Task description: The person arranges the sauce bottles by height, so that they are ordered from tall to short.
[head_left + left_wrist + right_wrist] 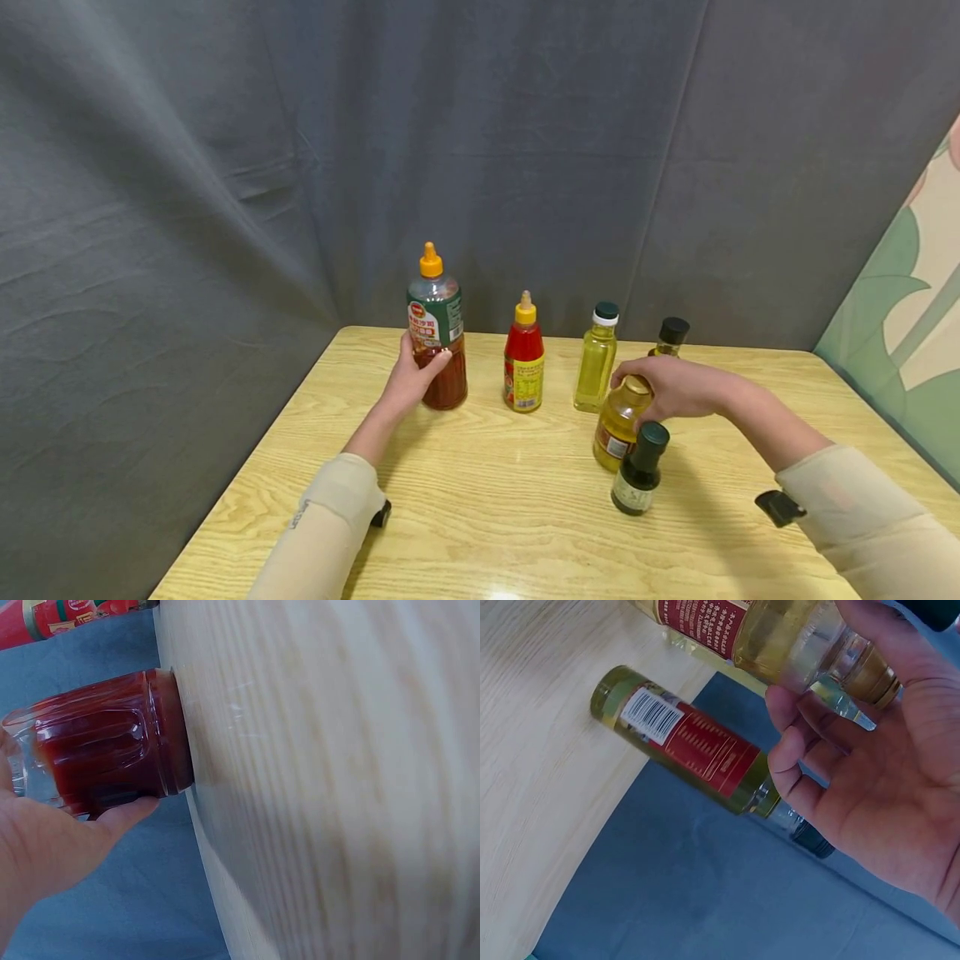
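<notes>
My left hand (pixel 408 379) grips a large sauce bottle (pixel 446 379) with an orange nozzle cap and dark red contents. In the left wrist view the bottle (pixel 112 742) has its base against the tabletop, the thumb along its side. My right hand (pixel 678 385) holds a squat yellow glass bottle (pixel 618 425) by the neck, just under its gold cap. In the right wrist view this bottle (pixel 780 641) shows a red label; the hand (pixel 900 780) curls beside its neck. Just in front stands a small dark bottle (pixel 636 483) with a green cap.
Between the hands stand a red squeeze bottle (pixel 524 367) and a slim oil bottle (pixel 596 367) with a dark green cap. A black-capped bottle (pixel 672 333) is partly hidden behind the right hand. A grey curtain (pixel 487 167) hangs behind the wooden table (pixel 465 517).
</notes>
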`<control>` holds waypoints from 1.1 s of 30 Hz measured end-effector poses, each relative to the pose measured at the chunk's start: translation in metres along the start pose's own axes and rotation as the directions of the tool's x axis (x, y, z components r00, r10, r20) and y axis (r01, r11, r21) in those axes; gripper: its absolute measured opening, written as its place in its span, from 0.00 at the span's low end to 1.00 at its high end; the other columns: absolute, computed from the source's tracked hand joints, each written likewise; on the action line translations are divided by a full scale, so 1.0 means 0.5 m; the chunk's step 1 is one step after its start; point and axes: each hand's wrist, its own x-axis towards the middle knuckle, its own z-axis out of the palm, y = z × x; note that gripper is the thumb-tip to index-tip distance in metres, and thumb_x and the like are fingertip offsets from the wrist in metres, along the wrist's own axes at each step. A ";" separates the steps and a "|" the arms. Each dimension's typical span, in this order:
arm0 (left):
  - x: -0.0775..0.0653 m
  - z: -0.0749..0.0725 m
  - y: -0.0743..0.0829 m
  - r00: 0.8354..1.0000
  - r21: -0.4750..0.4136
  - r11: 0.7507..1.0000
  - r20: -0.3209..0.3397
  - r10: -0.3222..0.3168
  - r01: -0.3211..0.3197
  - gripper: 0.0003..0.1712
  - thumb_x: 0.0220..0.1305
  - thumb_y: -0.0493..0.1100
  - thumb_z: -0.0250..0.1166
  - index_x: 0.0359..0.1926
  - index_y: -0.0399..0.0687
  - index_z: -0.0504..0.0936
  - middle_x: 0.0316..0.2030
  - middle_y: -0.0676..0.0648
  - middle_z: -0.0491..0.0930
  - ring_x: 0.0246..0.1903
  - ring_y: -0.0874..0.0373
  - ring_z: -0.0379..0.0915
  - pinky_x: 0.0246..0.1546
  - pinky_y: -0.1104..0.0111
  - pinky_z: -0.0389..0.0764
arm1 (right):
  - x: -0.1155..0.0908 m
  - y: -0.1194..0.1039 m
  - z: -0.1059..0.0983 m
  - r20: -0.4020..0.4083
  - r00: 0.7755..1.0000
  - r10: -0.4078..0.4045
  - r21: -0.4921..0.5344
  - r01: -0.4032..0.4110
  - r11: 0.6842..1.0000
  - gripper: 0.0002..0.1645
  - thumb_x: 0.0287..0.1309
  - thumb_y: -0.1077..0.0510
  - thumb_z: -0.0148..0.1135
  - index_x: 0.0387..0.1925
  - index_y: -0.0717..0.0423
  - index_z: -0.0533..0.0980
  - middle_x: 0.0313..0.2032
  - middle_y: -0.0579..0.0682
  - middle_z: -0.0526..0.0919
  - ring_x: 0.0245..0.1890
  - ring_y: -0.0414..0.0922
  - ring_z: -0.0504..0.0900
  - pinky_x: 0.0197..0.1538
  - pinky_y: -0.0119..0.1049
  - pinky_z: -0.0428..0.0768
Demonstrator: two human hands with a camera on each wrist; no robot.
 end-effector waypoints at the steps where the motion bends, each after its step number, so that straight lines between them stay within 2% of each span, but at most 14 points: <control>1: 0.000 0.000 0.000 1.000 0.001 1.000 -0.001 0.000 0.000 0.48 0.69 0.56 0.66 0.79 0.54 0.46 0.71 0.39 0.64 0.70 0.42 0.60 0.70 0.47 0.60 | -0.003 0.003 0.000 -0.001 1.000 0.002 0.006 -0.002 1.000 0.31 0.48 0.59 0.81 0.53 0.58 0.76 0.47 0.49 0.82 0.46 0.47 0.82 0.47 0.45 0.82; 4: 0.000 -0.001 0.000 1.000 -0.001 1.000 -0.001 -0.002 0.002 0.48 0.70 0.56 0.66 0.78 0.54 0.47 0.71 0.39 0.64 0.70 0.42 0.60 0.70 0.47 0.60 | -0.013 0.012 -0.001 0.003 1.000 0.019 0.038 -0.019 0.999 0.30 0.48 0.63 0.78 0.54 0.59 0.76 0.46 0.49 0.81 0.45 0.47 0.82 0.46 0.45 0.82; 10: -0.002 -0.002 0.002 1.000 0.001 1.000 0.012 -0.028 0.028 0.49 0.69 0.58 0.65 0.78 0.56 0.46 0.72 0.40 0.62 0.71 0.42 0.58 0.71 0.46 0.58 | -0.039 0.027 -0.003 0.001 0.999 0.046 0.060 -0.046 0.997 0.35 0.44 0.59 0.80 0.55 0.59 0.75 0.47 0.50 0.80 0.45 0.48 0.81 0.45 0.45 0.81; 14: -0.001 -0.002 0.005 0.999 0.004 0.999 0.013 -0.033 0.033 0.50 0.69 0.59 0.65 0.79 0.56 0.45 0.72 0.40 0.62 0.71 0.42 0.58 0.71 0.46 0.58 | -0.057 0.038 -0.005 -0.003 0.997 0.083 0.091 -0.083 0.992 0.34 0.42 0.61 0.80 0.53 0.57 0.75 0.46 0.50 0.80 0.44 0.48 0.80 0.42 0.43 0.81; 17: 0.000 -0.003 0.004 0.999 0.000 1.000 0.015 -0.029 0.029 0.50 0.69 0.58 0.65 0.79 0.55 0.45 0.72 0.40 0.61 0.71 0.42 0.58 0.71 0.45 0.58 | -0.068 0.044 -0.007 -0.005 0.994 0.110 0.097 -0.109 0.989 0.34 0.44 0.59 0.80 0.54 0.57 0.75 0.47 0.51 0.80 0.45 0.49 0.80 0.43 0.43 0.81; 22: 0.001 -0.004 0.002 1.000 0.000 1.000 0.019 -0.023 0.023 0.50 0.70 0.57 0.65 0.79 0.55 0.44 0.72 0.40 0.62 0.71 0.42 0.58 0.71 0.46 0.58 | -0.081 0.057 -0.010 0.001 0.993 0.121 0.084 -0.120 0.989 0.36 0.45 0.55 0.81 0.55 0.59 0.74 0.47 0.51 0.81 0.46 0.50 0.81 0.43 0.44 0.81; 29: 0.000 -0.004 0.005 0.999 0.008 1.000 0.018 -0.030 0.030 0.50 0.69 0.58 0.65 0.79 0.55 0.45 0.72 0.40 0.62 0.71 0.42 0.58 0.71 0.46 0.58 | -0.093 0.074 -0.019 -0.014 0.990 0.139 0.034 -0.138 0.990 0.38 0.43 0.54 0.82 0.55 0.60 0.75 0.50 0.54 0.81 0.47 0.51 0.80 0.46 0.46 0.80; 33: 0.001 -0.006 0.005 0.999 0.006 1.000 0.019 -0.030 0.030 0.50 0.69 0.58 0.65 0.79 0.55 0.45 0.72 0.40 0.62 0.71 0.42 0.58 0.71 0.46 0.58 | -0.099 0.083 -0.024 -0.027 0.990 0.137 0.014 -0.136 0.991 0.37 0.41 0.55 0.82 0.53 0.60 0.75 0.48 0.53 0.81 0.45 0.49 0.79 0.45 0.45 0.79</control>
